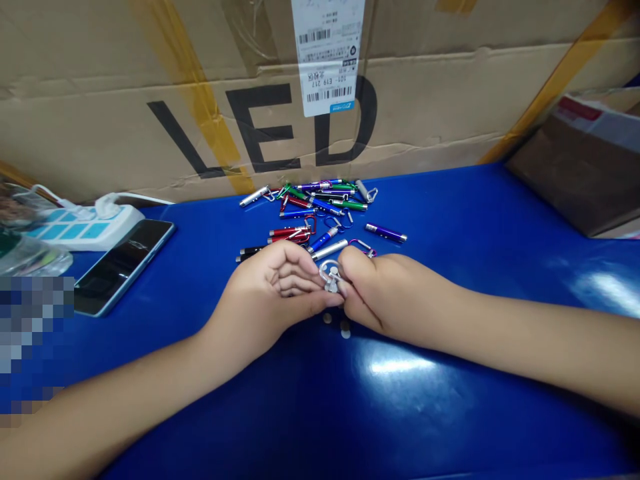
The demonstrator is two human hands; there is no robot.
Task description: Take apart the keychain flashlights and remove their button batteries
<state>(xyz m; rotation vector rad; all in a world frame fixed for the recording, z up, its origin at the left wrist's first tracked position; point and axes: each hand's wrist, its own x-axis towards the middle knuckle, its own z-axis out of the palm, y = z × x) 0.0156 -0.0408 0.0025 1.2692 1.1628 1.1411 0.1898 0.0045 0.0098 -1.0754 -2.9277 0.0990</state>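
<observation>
My left hand [280, 287] has its fingers curled, with thumb and fingertips closed at a silver carabiner clip [330, 275]. My right hand [383, 280] is closed too, its thumb and forefinger at the other side of the same clip. Whatever lies inside the right fist is hidden. Small round silver discs [345, 333], like button cells, lie on the table just below the fingers, and more show around the clip. Beyond the hands is a pile of small pen-shaped flashlights [327, 205] in several colours with carabiner clips. A purple flashlight [386, 232] lies apart at the right.
A blue table [475, 233] lies under everything. Behind it stands a big cardboard box [425, 100] marked LED. On the left are a phone [130, 263], a white power strip [95, 227] with plugs, and clear plastic [40, 257]. Another box [575, 160] stands at the right.
</observation>
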